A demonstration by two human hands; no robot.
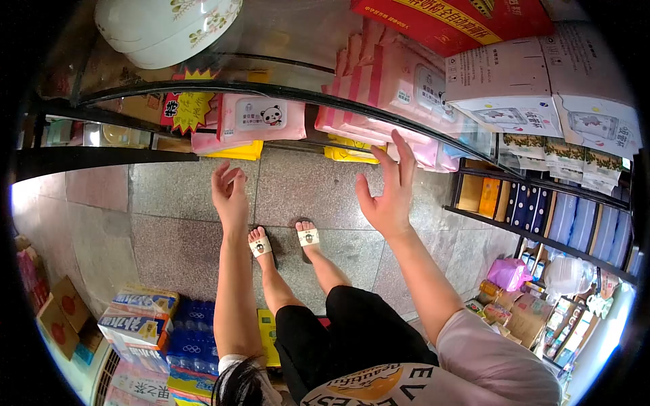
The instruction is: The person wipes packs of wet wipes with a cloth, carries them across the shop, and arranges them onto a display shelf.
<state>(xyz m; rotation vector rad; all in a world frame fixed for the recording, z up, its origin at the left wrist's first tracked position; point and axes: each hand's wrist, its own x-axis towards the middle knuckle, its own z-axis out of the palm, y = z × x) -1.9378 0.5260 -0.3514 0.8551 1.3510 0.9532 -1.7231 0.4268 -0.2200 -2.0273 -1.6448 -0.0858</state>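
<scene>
My left hand (230, 195) is held out below the shelf edge, its fingers loosely bent and apart, with nothing in it. Closest to it is a pink pack of wipes with a panda face (263, 116), lying on the shelf above a yellow pack (244, 150). My right hand (391, 196) is raised with fingers spread and holds nothing. Its fingertips come up near the stack of pink wipe packs (399, 84) and a second yellow pack (351, 149); whether they touch is unclear.
A black-framed glass shelf edge (271, 88) crosses in front. On it are a white flowered bowl (169, 30), a yellow star tag (191, 101), a red box (453, 24) and white boxes (501, 84). Bottled-water packs (196, 338) and cartons (139, 318) stand on the left.
</scene>
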